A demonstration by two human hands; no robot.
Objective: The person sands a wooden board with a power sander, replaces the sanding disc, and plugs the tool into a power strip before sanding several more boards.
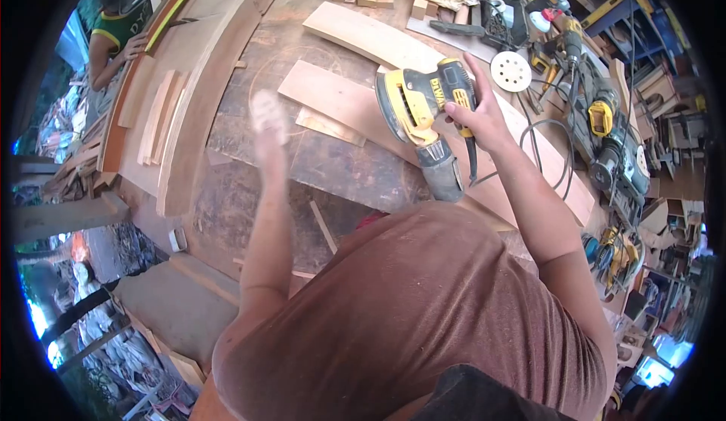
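Clutter crowds the right of the frame: a drill [571, 39], a white sanding disc [510, 71], cords. Upper left, a co-worker's hand [136, 45] rests on curved wood. Centre frame, the right hand [473, 115] grips the yellow sander [420, 115] above a plank [333, 96], its long axis running upper left to lower right, dust canister pointing down. The left hand [268, 115] is a blur; I cannot tell its grip.

- Holds left arm straight out toward the far side, left hand [268, 119] blurred, fingers extended, grip loose.
- Bends right arm at the elbow, right hand [476, 115] raised to the right, grip curled tight.
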